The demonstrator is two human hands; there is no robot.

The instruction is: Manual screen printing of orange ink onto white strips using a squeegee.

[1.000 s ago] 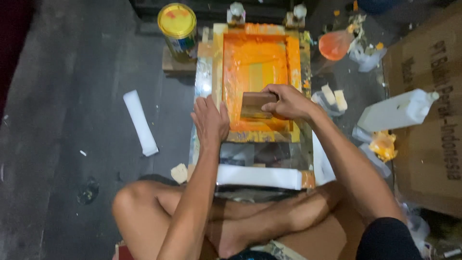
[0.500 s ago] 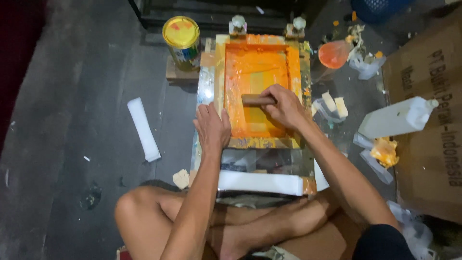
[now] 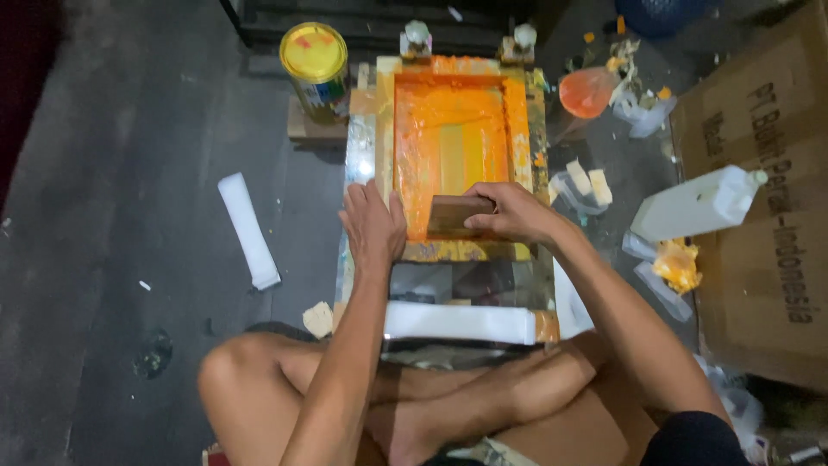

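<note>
1. Landmark: a wooden screen-printing frame [image 3: 454, 147], mesh flooded with orange ink, lying flat on the floor in front of a person seated cross-legged.
2. Right hand [image 3: 511, 211] is at the frame's near edge, fingers closed over the top of a brown wooden squeegee [image 3: 457, 216]. The squeegee stands across the mesh, blade down in the ink, close to the frame's near rail.
3. Left hand [image 3: 373, 226] lies flat, fingers spread and together with nothing held, pressing on the frame's left near corner, just beside the squeegee's left end.
4. Nearer the person than the frame: a shiny base plate, then a white strip [image 3: 459, 322] lying crosswise just above the knees.
5. Left of the frame's far corner: a paint can with a yellow lid [image 3: 314, 59], standing on a small wooden block.
6. Right of the frame's far corner: an orange-filled plastic bag [image 3: 586, 91].
7. Well right of the frame: a white plastic jug [image 3: 697, 205] lying on its side, against a cardboard box [image 3: 759, 216].
8. Left of the frame, well apart: a white rolled piece [image 3: 247, 229] on the dark floor.
</note>
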